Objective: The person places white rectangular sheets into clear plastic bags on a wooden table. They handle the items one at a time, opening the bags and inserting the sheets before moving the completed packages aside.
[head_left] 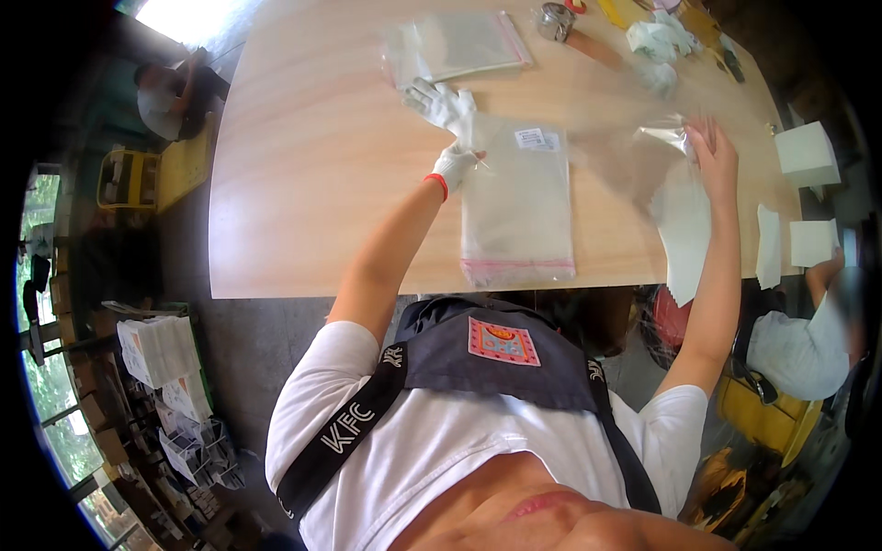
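My left hand [450, 151] wears a white glove with a red cuff. It lies with fingers spread on the top left corner of a flat clear plastic bag [516, 207]. That bag has a white label [536, 139] near its top and a pink strip at its near end. My bare right hand [714, 154] reaches out to the right and grips a crinkled clear bag [663, 135] at its edge. A white paper sheet [685, 234] lies just below that hand, hanging over the edge of the wooden table [312, 174].
At the table's far side lie a stack of clear bags [459, 46], a tape roll [554, 20] and white gloves [658, 39]. A white box [807, 153] and white sheets [813, 241] sit right. One person [799, 354] sits right, another [165, 92] far left. Shelves [165, 367] stand left.
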Demonstrator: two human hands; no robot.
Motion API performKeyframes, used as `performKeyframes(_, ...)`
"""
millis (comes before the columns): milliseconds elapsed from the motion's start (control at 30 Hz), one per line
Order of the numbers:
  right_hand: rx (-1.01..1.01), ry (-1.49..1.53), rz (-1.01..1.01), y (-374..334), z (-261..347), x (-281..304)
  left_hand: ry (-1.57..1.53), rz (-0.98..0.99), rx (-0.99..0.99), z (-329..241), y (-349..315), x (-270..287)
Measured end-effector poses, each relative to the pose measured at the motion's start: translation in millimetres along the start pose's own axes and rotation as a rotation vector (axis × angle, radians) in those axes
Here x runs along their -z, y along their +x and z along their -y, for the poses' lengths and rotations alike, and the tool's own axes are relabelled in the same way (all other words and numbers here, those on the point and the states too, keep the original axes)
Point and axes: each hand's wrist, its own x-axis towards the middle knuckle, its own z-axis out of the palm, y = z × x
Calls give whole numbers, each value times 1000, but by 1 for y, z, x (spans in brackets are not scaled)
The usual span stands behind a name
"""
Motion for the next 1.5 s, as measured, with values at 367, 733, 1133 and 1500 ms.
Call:
performKeyframes(367, -197, 182, 440, 45, 45, -75, -150, 677, -549, -109, -74, 47)
performKeyframes(733, -200, 440, 640, 97, 54, -189, -431, 876, -75, -100, -37, 120)
performKeyframes(1133, -96, -145, 217, 161, -73, -356, -439, -94, 122, 50, -78, 204)
performKeyframes(1500, -398, -622, 478, 206, -61, -398, -526, -36, 247, 50, -95, 202)
